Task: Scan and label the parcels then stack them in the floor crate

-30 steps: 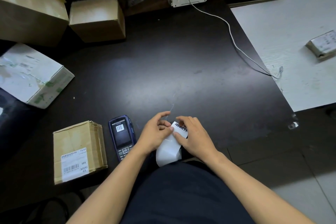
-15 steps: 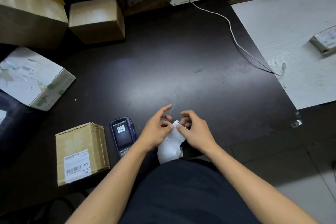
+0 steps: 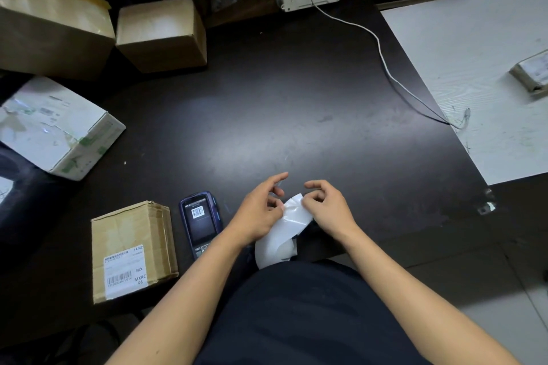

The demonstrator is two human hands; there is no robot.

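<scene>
Both hands worked a white label strip [image 3: 281,234] at the near edge of the dark table [image 3: 296,115]; left hand [image 3: 261,213] and right hand [image 3: 329,210] each pinched its top end, fingers curled on it; handheld scanner [image 3: 201,222] lay just left, labelled brown parcel [image 3: 133,249] beside that; three more boxes sat far left

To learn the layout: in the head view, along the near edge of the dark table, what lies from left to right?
Labelled brown parcel → handheld scanner → left hand → white label strip → right hand.
</scene>
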